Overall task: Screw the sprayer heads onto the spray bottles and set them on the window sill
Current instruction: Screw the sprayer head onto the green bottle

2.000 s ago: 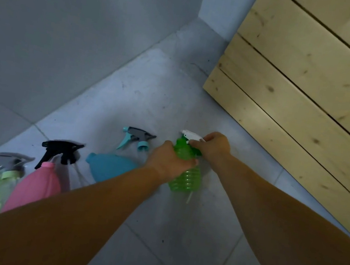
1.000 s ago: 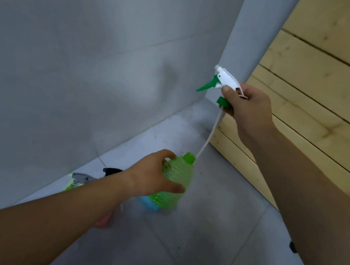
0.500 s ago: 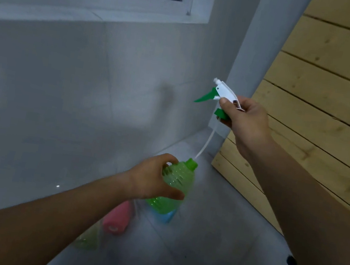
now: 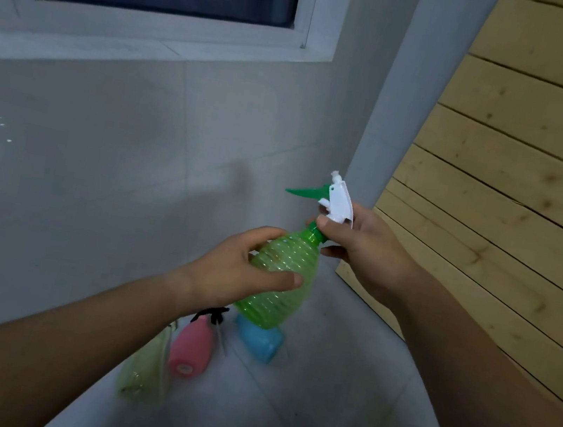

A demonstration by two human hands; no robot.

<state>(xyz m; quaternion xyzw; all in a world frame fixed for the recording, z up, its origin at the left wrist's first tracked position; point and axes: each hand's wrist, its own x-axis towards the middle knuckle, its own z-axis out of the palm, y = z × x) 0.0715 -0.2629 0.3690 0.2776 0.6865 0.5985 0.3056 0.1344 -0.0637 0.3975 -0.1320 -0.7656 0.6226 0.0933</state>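
Note:
My left hand (image 4: 226, 274) grips the ribbed green bottle (image 4: 280, 279) around its middle and holds it tilted in the air. My right hand (image 4: 359, 248) pinches the green collar of the white and green sprayer head (image 4: 337, 202), which sits on the bottle's neck. The white window sill (image 4: 144, 47) runs along the wall above, at upper left, under a dark window. On the floor below lie a pink bottle (image 4: 192, 350) with a black sprayer, a blue bottle (image 4: 259, 342) and a pale yellow-green bottle (image 4: 144, 369).
A wooden plank wall (image 4: 514, 198) stands close on the right. A grey tiled wall (image 4: 96, 165) fills the left, and a grey tiled floor (image 4: 295, 418) lies below.
The sprayer head, held high above the bottle with its tube hanging into the neck, has come down onto the neck. I have raised the bottle and my view has lifted toward the window.

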